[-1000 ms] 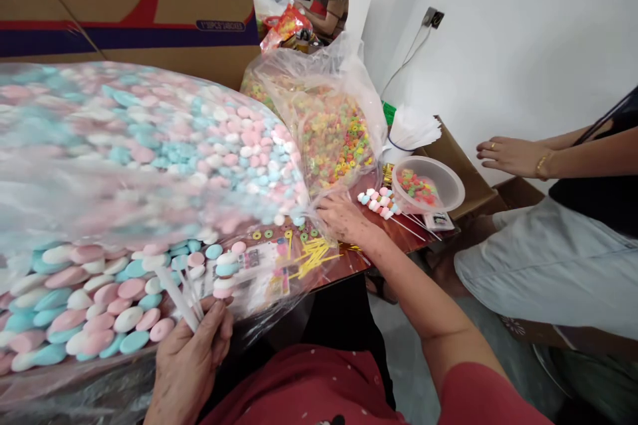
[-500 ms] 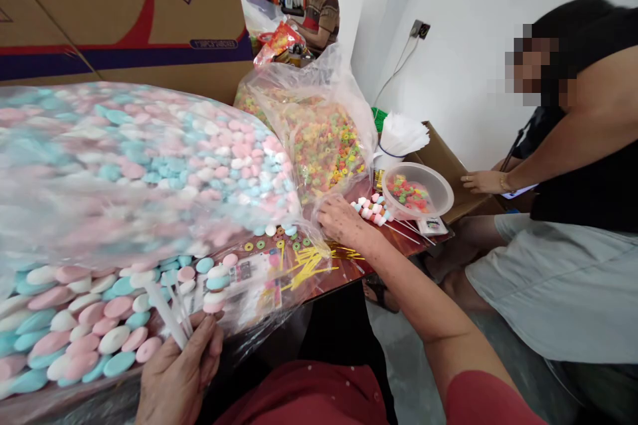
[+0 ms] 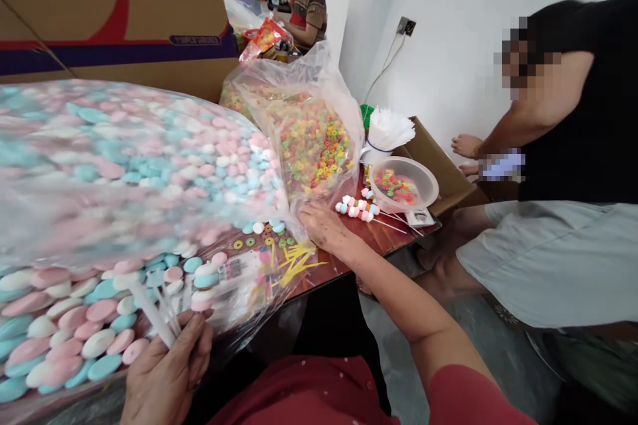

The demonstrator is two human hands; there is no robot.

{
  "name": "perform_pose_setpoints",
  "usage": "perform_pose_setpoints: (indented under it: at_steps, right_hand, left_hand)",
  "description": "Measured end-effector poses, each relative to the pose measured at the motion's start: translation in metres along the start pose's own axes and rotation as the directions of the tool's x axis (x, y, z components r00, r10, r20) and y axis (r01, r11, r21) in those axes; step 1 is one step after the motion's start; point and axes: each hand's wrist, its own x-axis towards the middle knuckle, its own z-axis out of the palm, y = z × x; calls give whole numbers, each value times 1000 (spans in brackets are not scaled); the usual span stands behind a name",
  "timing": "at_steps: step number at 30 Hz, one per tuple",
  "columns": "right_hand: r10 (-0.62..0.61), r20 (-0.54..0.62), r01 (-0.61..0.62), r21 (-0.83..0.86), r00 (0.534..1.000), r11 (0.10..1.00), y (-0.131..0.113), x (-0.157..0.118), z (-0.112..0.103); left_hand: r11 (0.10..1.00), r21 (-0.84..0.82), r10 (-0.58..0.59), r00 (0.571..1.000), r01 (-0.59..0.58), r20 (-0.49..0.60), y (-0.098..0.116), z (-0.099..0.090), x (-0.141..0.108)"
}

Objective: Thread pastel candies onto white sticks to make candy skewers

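My left hand (image 3: 167, 365), low in the view, is closed round several white sticks (image 3: 154, 312). Above its fingers stands a short stack of marshmallows (image 3: 203, 293) in pink, white and blue, apparently on one of the sticks. My right hand (image 3: 323, 226) reaches across the table with curled fingers at the edge of a clear plastic bag (image 3: 299, 196); its fingertips are hidden. Just below it lie yellow strips (image 3: 296, 264) and several small coloured rings (image 3: 254, 243). Loose flat marshmallows (image 3: 74, 319) spread beside my left hand. Finished-looking marshmallow skewers (image 3: 356, 208) lie beyond my right hand.
A big bag of marshmallows (image 3: 149, 153) fills the left, before a printed carton (image 3: 114, 20). Behind are a bag of coloured rings (image 3: 319, 139), a plastic bowl (image 3: 423, 182) and a holder of white bags (image 3: 391, 133). One person (image 3: 558, 93) bends at right; another (image 3: 309, 10) sits behind.
The view has swung slightly right. Yellow strips that lay beneath my right wrist no longer show there. My left hand keeps its hold. The person at right has shifted their arms.
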Motion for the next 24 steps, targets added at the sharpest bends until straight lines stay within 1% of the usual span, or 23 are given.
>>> perform_pose_setpoints:
  at_steps: [1, 3, 4, 6, 9, 13, 15, 20, 24]
  right_hand:
    - [6, -39, -6, -4, 999, 1000, 1, -5, -2]
    - [13, -186, -16, -14, 983, 1000, 3, -19, -8]
    - [11, -273, -15, -14, 962, 1000, 4, -26, -11]
    - [34, -425, -34, 8, 904, 999, 6, -42, -15]
    - [93, -552, -66, 67, 829, 996, 6, -64, -16]
    - [166, -649, -74, 167, 742, 983, 2, -82, -5]
    - [201, -673, -72, 214, 712, 974, -4, -88, 2]
    - [221, -702, -56, 250, 677, 967, -20, -94, 16]
    - [205, -713, -13, 265, 671, 964, -28, -92, 18]
  left_hand:
    - [1000, -2, 10, 1000, -10, 1, 1, 1, 0]
    - [999, -9, 35, 999, -35, -5, 2, 2, 0]
    - [999, -15, 44, 999, -44, -6, 2, 2, 1]
    - [998, -25, 61, 998, -61, -2, 1, 1, 2]
    - [997, -34, 74, 997, -74, 18, -1, -1, 4]
    - [997, -36, 65, 997, -64, 32, 2, -1, 2]
    - [996, -38, 84, 996, -82, 30, 6, -1, 0]
    - [987, -51, 151, 988, -150, 29, 9, 5, -6]
    - [985, -59, 161, 986, -159, 39, 8, 10, -5]
